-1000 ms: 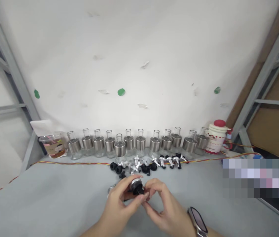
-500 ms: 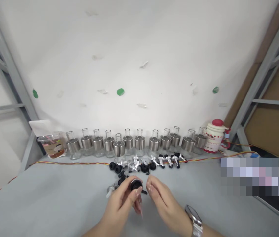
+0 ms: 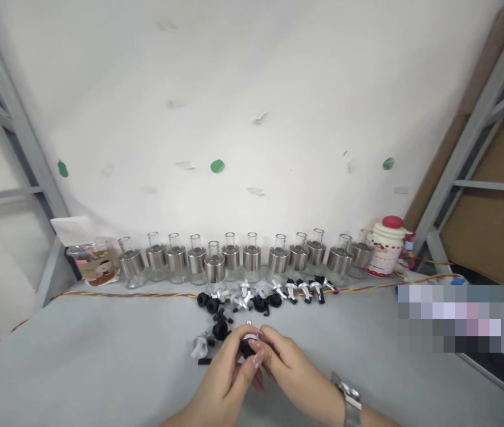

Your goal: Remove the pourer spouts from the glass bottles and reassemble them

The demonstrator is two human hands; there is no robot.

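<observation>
Close to the table's front middle, my left hand wraps round a black pour spout cap with a pale rim and a small silver tip at its top. The fingers of my right hand are closed on the same cap from the right, and they cover part of it. A watch sits on my right wrist. Just left of my left hand lie a clear and silver pour spout, a black cap and a small black strip.
Glass bottles with metal sleeves stand in a row along the wall. Several loose pour spouts lie before them. A drink cup is at far left, a cream jar at right. A twisted wire crosses the table.
My right hand has moved left and taken hold of the cap in my left hand. The cap has tipped so its silver tip shows. The black strip beside my left hand has come into view.
</observation>
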